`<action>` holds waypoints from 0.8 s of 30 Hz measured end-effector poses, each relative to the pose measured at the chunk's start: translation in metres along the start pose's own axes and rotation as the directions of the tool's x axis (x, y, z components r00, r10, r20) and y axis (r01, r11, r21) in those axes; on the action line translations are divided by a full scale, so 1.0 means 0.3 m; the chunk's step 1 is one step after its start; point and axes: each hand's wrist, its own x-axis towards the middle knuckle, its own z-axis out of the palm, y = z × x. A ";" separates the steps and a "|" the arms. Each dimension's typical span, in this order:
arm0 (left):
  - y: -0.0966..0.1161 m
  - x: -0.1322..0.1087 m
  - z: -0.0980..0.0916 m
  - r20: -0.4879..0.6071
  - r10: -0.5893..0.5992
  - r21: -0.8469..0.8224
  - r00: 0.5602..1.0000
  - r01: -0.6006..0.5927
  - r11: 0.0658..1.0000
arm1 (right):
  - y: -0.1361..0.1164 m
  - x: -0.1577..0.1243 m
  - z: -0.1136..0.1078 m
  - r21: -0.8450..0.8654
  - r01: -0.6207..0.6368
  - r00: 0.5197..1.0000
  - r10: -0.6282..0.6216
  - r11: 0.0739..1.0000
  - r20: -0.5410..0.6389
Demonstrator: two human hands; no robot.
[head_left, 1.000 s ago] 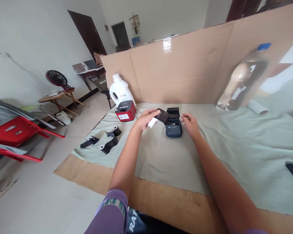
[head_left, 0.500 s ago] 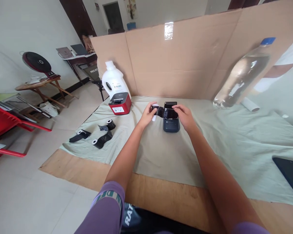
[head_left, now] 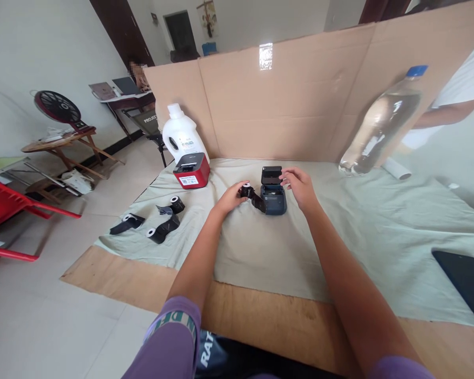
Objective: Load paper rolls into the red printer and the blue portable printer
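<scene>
My left hand (head_left: 229, 198) is closed around a small roll of black ribbon (head_left: 246, 190) with a white core. The roll's loose black strip (head_left: 258, 203) droops to the left side of a dark blue portable printer (head_left: 275, 203). The printer's black lid (head_left: 272, 176) is raised, showing its inner compartment. My right hand (head_left: 300, 187) is at the lid's right edge, fingers apart and holding nothing; whether they touch the lid I cannot tell. Several other black rolls with strips pulled out, such as this roll (head_left: 157, 234), lie to the left on the cloth.
A red and black box-shaped device (head_left: 192, 171) stands before a white jug (head_left: 184, 134). A large clear bottle (head_left: 383, 123) leans against the cardboard wall (head_left: 276, 105), near a white tube (head_left: 397, 169). A black phone-like slab (head_left: 464, 281) lies at right. Another person's arm (head_left: 446, 114) shows behind.
My right hand has let go of the black strip and is now beside the printer lid. The strip has dropped from its stretched position, while my left hand has lowered slightly with the roll.
</scene>
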 end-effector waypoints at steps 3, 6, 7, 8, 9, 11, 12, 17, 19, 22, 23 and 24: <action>0.010 -0.004 -0.012 0.021 -0.017 0.020 1.000 0.017 1.000 | -0.006 0.001 -0.002 0.001 0.015 1.000 -0.015 1.000 -0.001; 0.039 0.003 -0.016 0.046 0.051 -0.047 0.998 -0.049 0.998 | -0.015 0.001 0.000 -0.006 0.020 1.000 -0.020 1.000 0.004; 0.052 0.009 -0.015 0.057 0.066 -0.069 0.996 -0.062 0.996 | -0.019 0.000 0.000 -0.012 0.024 1.000 -0.024 1.000 0.006; 0.066 0.015 -0.014 0.067 0.070 -0.083 0.995 -0.065 0.994 | -0.021 0.000 0.001 -0.021 0.029 1.000 -0.029 0.999 0.009; 0.082 0.022 -0.011 0.074 0.066 -0.087 0.995 -0.059 0.994 | -0.022 0.001 0.001 -0.030 0.037 0.999 -0.036 0.999 0.013; 0.113 0.038 0.001 0.069 0.051 -0.091 0.996 -0.044 0.995 | -0.020 0.002 0.000 -0.047 0.046 0.999 -0.045 0.998 0.017; 0.127 0.046 0.010 0.063 0.048 -0.102 0.997 -0.041 0.994 | -0.015 0.003 -0.001 -0.056 0.045 0.999 -0.044 0.997 0.019; 0.172 0.078 0.075 0.056 0.081 -0.236 0.995 -0.065 0.969 | 0.023 0.011 -0.014 -0.217 0.083 0.993 -0.062 0.973 0.102; 0.175 0.084 0.100 0.021 0.092 -0.259 0.996 -0.083 0.962 | 0.039 0.015 -0.023 -0.300 0.118 0.985 -0.073 0.947 0.158; 0.176 0.087 0.126 -0.017 0.110 -0.243 0.994 -0.111 0.964 | 0.066 0.025 -0.032 -0.359 0.167 0.970 -0.088 0.919 0.226; 0.177 0.086 0.132 -0.025 0.117 -0.219 0.993 -0.119 0.968 | 0.077 0.030 -0.033 -0.370 0.180 0.966 -0.091 0.911 0.243; 0.178 0.085 0.137 -0.037 0.124 -0.182 0.992 -0.129 0.975 | 0.089 0.035 -0.032 -0.384 0.187 0.963 -0.091 0.904 0.254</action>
